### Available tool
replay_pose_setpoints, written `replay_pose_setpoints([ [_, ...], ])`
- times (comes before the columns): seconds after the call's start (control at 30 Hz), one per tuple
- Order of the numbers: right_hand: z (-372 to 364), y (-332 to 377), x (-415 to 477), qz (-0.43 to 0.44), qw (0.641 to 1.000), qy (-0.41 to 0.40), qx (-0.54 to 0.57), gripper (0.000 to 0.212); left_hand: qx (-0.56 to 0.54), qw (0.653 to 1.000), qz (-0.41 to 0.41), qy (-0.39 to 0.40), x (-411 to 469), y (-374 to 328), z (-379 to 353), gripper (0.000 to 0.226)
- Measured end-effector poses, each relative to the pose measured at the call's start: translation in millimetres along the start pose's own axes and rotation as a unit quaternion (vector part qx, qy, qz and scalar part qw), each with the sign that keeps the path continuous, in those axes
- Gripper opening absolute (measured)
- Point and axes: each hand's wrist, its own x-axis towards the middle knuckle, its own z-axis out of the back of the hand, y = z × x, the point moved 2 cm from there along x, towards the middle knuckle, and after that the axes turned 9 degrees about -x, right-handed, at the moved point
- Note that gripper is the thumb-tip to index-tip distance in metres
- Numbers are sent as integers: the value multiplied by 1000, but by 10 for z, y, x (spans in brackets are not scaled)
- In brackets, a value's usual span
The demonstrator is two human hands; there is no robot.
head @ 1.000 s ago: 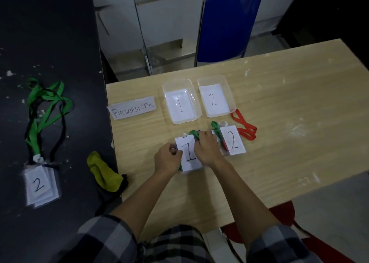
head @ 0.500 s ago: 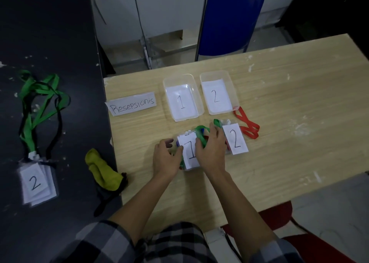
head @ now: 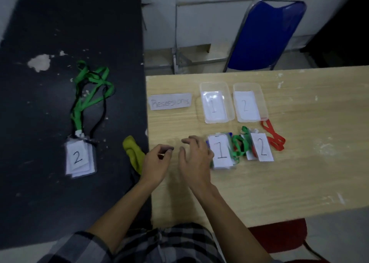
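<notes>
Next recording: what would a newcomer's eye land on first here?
The left hand and right hand hover empty over the wooden table, beside pile 1 and pile 2, badge stacks tangled with a green strap and a red strap. Behind them sit clear tray 1 and tray 2. On the black table at left lies a third pile with a green lanyard.

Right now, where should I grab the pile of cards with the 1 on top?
Probably pinch the 1 stack by its near short edge, coming from your side: it lies flat, and the green lanyard crowds its right edge.
</notes>
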Motion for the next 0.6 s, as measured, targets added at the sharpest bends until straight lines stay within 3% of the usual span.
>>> replay_pose_setpoints([
  [0.17, -413, 722, -343, 102, 994, 45, 19, 17, -2, 998, 12, -55, -208, 309, 852, 14],
  [0.4, -1057, 1510, -611, 193, 961, 186, 66, 17, 9, 988, 63, -140, -341, 784, 1927, 15],
  [0.5, -1316, 1737, -584, 188, 954, 225, 67, 14, 5, 979, 99, -176, -371, 987, 2264, 18],
  [0.6, -1594, 1924, -478, 115, 967, 223, 38, 24, -7, 973, 128, -194, -370, 1125, 2497, 20],
])
